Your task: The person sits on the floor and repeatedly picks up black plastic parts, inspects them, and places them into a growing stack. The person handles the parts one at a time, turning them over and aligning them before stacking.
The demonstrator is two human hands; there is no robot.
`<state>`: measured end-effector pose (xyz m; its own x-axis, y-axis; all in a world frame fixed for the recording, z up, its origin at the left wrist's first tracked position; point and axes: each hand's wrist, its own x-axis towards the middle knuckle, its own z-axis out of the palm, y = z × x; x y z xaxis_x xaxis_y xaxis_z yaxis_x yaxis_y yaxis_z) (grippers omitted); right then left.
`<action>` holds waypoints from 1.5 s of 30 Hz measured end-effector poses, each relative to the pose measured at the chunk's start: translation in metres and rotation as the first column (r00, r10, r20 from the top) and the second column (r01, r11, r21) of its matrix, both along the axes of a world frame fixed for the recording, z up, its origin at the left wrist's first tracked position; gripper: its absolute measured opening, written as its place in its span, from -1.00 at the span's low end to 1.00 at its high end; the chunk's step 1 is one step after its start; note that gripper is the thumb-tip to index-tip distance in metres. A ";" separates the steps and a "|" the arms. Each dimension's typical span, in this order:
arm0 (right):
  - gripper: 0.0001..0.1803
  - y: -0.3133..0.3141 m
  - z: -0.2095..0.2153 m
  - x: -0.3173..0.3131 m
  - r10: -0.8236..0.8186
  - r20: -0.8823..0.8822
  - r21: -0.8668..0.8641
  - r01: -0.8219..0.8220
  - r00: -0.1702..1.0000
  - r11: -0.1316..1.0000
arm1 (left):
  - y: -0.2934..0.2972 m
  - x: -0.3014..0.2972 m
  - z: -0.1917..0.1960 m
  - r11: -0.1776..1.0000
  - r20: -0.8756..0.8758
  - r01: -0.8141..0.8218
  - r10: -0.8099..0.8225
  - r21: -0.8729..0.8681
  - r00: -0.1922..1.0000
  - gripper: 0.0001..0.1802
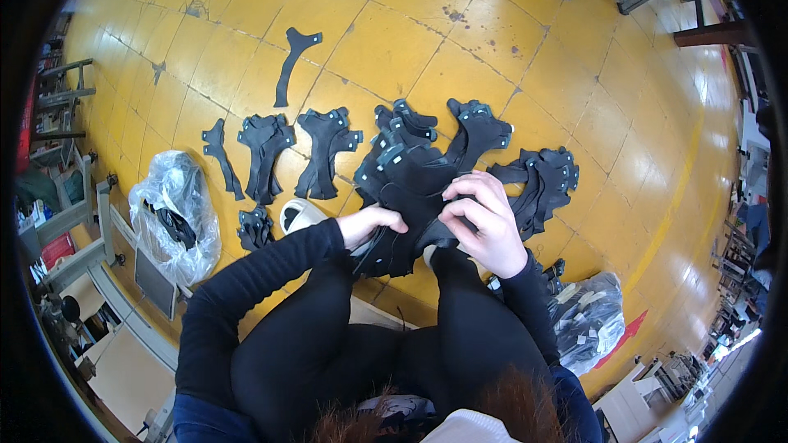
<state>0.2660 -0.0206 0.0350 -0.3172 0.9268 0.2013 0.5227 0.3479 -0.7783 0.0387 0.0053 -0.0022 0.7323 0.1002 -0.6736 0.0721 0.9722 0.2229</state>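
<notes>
A thick bundle of black cut fabric pieces (412, 197) with small pale labels lies between my knees, above the floor. My left hand (373, 225) is closed on its left side, thumb on top and the other fingers hidden beneath. At the bundle's right edge is my right hand (486, 220), its fingers curled with the tips close together. What those fingertips pinch, if anything, is too small to make out. Beyond the bundle, more black labelled pieces (478, 138) lie in a fanned pile.
Other piles of Y-shaped black pieces (265, 156) spread across the yellow tiled floor (394, 41), with one single piece (294, 66) farther off. Clear plastic bags stand left (176, 217) and right (589, 320). Metal-framed benches (70, 221) line the left side.
</notes>
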 end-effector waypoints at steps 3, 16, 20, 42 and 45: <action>-0.70 -0.005 -0.001 -0.021 0.056 0.103 -0.131 -0.042 0.993 0.990 | -0.034 -0.027 -0.036 0.997 -0.063 0.079 -0.079 0.002 0.995 -0.60; -0.89 -0.015 -0.025 -0.040 0.397 0.023 -0.301 -0.373 0.917 0.878 | -0.057 -0.043 -0.067 0.968 -0.036 0.174 -0.170 0.180 0.985 -0.66; -0.89 -0.010 -0.015 -0.038 0.326 -0.057 -0.412 -0.319 0.944 0.853 | -0.069 -0.045 -0.070 0.994 -0.095 0.107 -0.106 0.011 0.990 -0.69; -0.74 0.029 0.017 0.085 -0.557 -0.156 -0.302 0.497 0.816 0.813 | -0.069 -0.030 -0.074 0.975 -0.010 0.209 -0.209 0.080 0.978 -0.48; -0.73 0.050 0.028 0.082 -0.479 -0.051 -0.231 0.456 0.877 0.860 | -0.067 -0.029 -0.074 0.971 0.048 0.217 -0.223 0.102 0.974 -0.45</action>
<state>0.3483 0.0299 0.0634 0.1755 0.9845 -0.0020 0.4969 -0.0903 -0.8631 0.0093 -0.0614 -0.0760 0.7812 -0.0062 -0.6242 0.2660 0.9080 0.3238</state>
